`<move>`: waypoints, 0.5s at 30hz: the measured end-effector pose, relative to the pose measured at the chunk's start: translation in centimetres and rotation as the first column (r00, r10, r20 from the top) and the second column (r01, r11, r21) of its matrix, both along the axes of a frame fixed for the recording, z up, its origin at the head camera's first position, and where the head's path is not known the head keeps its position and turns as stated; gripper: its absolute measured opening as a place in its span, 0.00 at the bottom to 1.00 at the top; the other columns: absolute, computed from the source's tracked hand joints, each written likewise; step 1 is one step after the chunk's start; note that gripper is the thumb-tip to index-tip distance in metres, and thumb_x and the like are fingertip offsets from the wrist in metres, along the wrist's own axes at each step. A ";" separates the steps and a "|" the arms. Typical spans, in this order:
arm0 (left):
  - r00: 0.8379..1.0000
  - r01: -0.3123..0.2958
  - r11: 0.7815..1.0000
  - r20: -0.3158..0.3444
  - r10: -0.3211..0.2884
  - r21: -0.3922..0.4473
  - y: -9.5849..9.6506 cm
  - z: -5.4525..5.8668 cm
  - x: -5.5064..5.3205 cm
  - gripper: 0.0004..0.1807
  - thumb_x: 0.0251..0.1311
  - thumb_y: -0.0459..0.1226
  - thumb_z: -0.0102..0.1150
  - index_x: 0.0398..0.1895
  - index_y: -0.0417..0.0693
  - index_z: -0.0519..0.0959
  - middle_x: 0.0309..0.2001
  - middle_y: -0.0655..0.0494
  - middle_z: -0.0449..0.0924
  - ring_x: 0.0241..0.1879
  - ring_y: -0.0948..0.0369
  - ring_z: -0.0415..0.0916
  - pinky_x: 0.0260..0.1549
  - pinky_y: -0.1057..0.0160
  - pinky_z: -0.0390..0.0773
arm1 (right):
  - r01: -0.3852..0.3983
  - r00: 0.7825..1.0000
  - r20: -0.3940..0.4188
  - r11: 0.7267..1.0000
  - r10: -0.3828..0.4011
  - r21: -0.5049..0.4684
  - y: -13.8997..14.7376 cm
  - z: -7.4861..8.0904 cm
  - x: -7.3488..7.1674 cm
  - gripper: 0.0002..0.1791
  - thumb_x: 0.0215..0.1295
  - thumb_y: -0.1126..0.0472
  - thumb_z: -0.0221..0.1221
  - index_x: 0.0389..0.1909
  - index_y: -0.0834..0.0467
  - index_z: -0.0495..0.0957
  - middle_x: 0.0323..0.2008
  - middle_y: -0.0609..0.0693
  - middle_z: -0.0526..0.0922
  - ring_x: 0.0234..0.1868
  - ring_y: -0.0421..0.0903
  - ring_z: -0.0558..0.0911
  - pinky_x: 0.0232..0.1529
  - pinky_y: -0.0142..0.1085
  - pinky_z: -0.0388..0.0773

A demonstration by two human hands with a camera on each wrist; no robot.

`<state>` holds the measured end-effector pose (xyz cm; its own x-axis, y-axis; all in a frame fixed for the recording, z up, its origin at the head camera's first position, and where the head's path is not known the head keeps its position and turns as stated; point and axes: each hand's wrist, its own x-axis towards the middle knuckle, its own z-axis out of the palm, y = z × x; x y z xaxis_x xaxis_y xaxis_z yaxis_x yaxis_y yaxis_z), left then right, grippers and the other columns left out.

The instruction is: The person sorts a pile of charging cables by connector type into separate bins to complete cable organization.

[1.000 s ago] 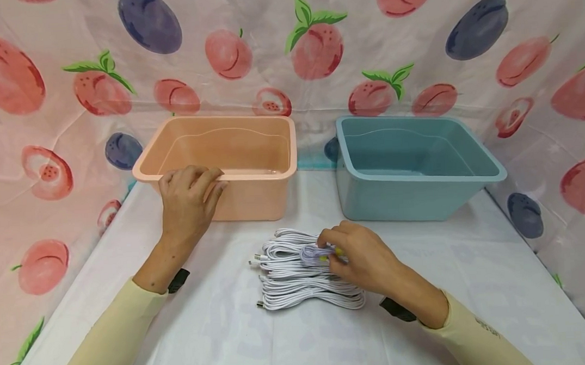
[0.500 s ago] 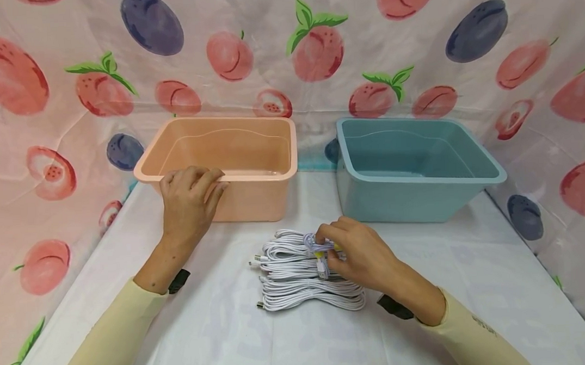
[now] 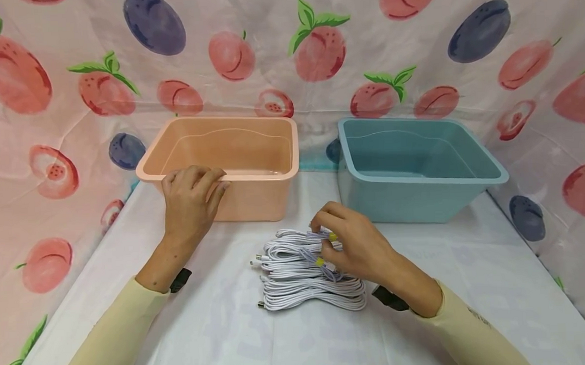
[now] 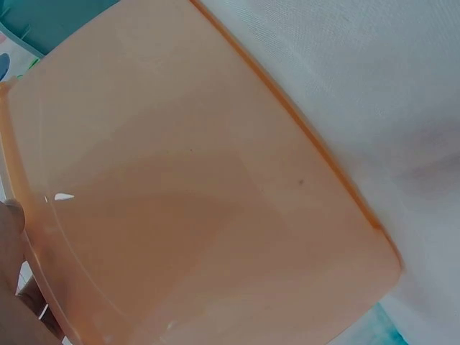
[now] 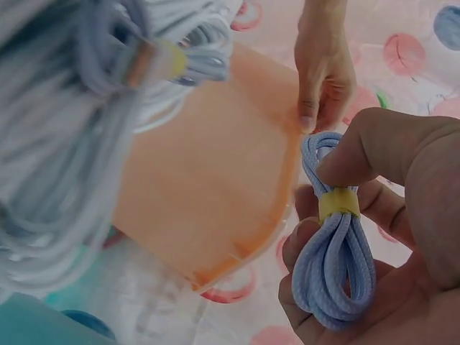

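Note:
In the head view, my left hand (image 3: pixel 190 203) grips the near rim of the peach-orange bin (image 3: pixel 254 198). Its thumb lies on the outside, and the fingers reach over the edge. My right hand (image 3: pixel 361 242) pinches a coiled lavender cable (image 5: pixel 334 266), bound by a yellow band, between thumb and fingers. That coil hangs just above a pile of white cables (image 3: pixel 307 296), bundled side by side with metal plugs at their left ends. Another lavender cable (image 3: pixel 305 254) with a yellow band lies across the white bundles, partly hidden by the right hand.
A blue-green bin (image 3: pixel 396 200) stands at the back right, beside the orange one with a gap between. Both rest on a white-covered table (image 3: pixel 220 327). Behind them hangs a fruit-print cloth (image 3: pixel 276 36).
My right hand has risen a little and moved toward the bins with one lavender coil. A second lavender coil now shows on the white cables beneath it. The left hand stays on the rim.

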<state>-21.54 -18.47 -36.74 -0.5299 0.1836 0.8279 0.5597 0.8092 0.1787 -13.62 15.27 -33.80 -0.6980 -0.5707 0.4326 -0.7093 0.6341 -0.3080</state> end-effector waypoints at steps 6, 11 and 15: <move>1.000 0.002 1.000 -0.003 -0.002 0.008 0.0 -0.1 0.0 0.12 0.69 0.42 0.70 0.48 0.44 0.87 0.44 0.43 0.82 0.46 0.43 0.80 0.57 0.36 0.65 | -0.035 0.999 -0.019 0.998 0.034 -0.051 -0.9 1.6 -1.0 0.13 0.60 0.72 0.66 0.43 0.52 0.84 0.45 0.47 0.79 0.38 0.43 0.80 0.33 0.35 0.79; 1.000 -0.004 1.000 -0.003 0.004 -0.001 0.0 -0.1 -0.1 0.13 0.70 0.44 0.69 0.48 0.44 0.87 0.45 0.43 0.82 0.46 0.43 0.80 0.57 0.36 0.65 | -0.075 0.997 -0.034 0.992 0.072 -0.103 -1.6 2.9 -2.3 0.12 0.64 0.71 0.69 0.46 0.54 0.87 0.44 0.51 0.79 0.40 0.46 0.80 0.37 0.39 0.83; 1.000 -0.001 1.000 -0.006 0.001 0.006 0.0 -0.1 -0.2 0.13 0.69 0.43 0.70 0.48 0.45 0.87 0.44 0.44 0.82 0.46 0.43 0.80 0.57 0.36 0.65 | -0.081 0.996 -0.059 0.987 0.073 -0.138 -2.2 3.8 -3.5 0.11 0.64 0.70 0.71 0.45 0.56 0.88 0.42 0.52 0.82 0.41 0.47 0.82 0.40 0.40 0.84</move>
<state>-21.70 -18.50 -36.87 -0.5248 0.1778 0.8325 0.5599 0.8087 0.1802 -17.14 13.08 -29.97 -0.6280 -0.5530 0.5476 -0.7722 0.5301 -0.3502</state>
